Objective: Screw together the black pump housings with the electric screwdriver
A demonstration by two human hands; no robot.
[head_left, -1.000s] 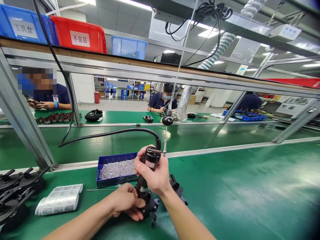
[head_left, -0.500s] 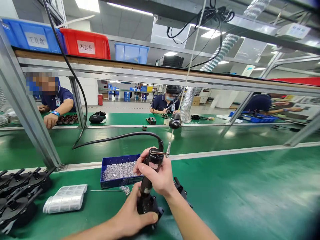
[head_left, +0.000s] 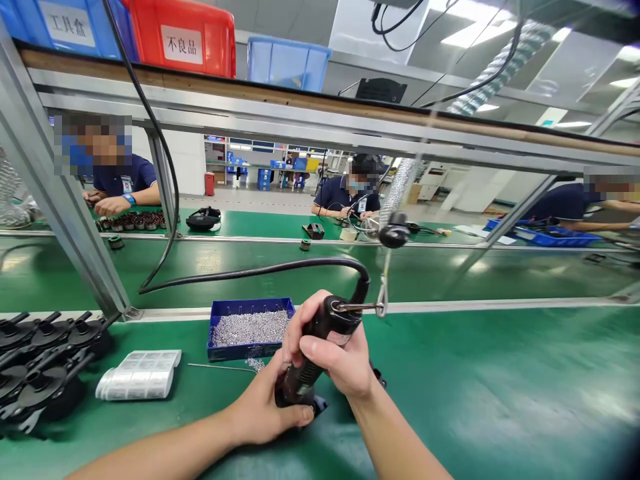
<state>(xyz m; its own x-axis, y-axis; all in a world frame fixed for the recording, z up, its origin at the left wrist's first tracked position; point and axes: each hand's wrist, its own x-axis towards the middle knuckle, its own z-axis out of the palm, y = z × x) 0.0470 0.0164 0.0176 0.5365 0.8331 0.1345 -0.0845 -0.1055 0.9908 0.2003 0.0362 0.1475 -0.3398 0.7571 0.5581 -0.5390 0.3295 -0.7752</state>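
Observation:
My right hand [head_left: 340, 353] is wrapped round a black electric screwdriver [head_left: 313, 357], which leans to the right at its top and hangs from a cord by a metal hook. My left hand [head_left: 265, 407] grips a black plastic part [head_left: 319, 404] on the green bench, under the screwdriver's lower end. Most of that part and the tip are hidden by my hands. Just behind stands a blue tray [head_left: 213, 350] of small metal pieces, with a few loose pieces [head_left: 255, 364] and a thin rod [head_left: 220, 367] in front of it.
Black parts [head_left: 40, 380] stand in rows at the left, beside a label sheet roll [head_left: 139, 375]. A metal post [head_left: 75, 173] rises at the left. A black cable [head_left: 250, 272] loops behind the tray. People work across the bench.
The screwdriver has tilted, its top moving right with my right hand. My left hand still holds the black part, which shows less now. The camera view has shifted.

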